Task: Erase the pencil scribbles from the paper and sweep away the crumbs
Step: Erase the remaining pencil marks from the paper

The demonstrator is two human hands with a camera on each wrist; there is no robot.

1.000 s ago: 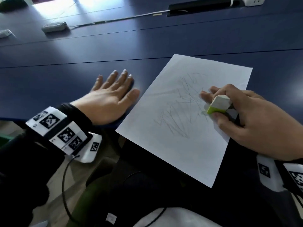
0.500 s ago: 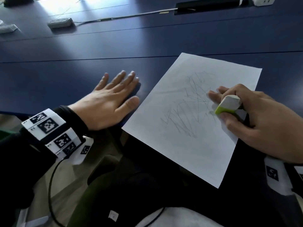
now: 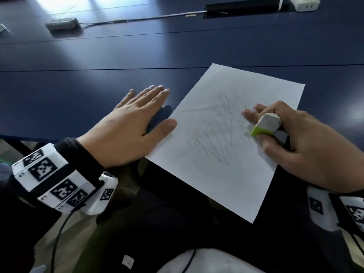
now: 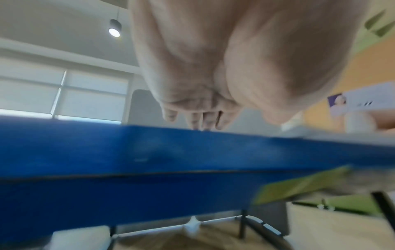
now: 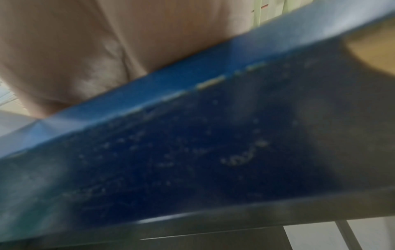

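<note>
A white sheet of paper lies tilted on the dark blue table, its near corner hanging over the table's front edge. Grey pencil scribbles cover its middle. My right hand grips a white eraser in a green sleeve, green end down at the scribbles' right side. My left hand lies flat with straight fingers just left of the paper, thumb tip over the paper's left edge. In the left wrist view the left hand hovers at the table's edge.
At the table's far side lie a power strip with a cable, a black cable slot and a white socket block. My dark-clothed lap is below the table's front edge. The right wrist view is blurred blue table edge.
My left hand has slid right until its thumb reaches the paper's left edge. The right hand keeps the eraser at the same spot on the scribbles.
</note>
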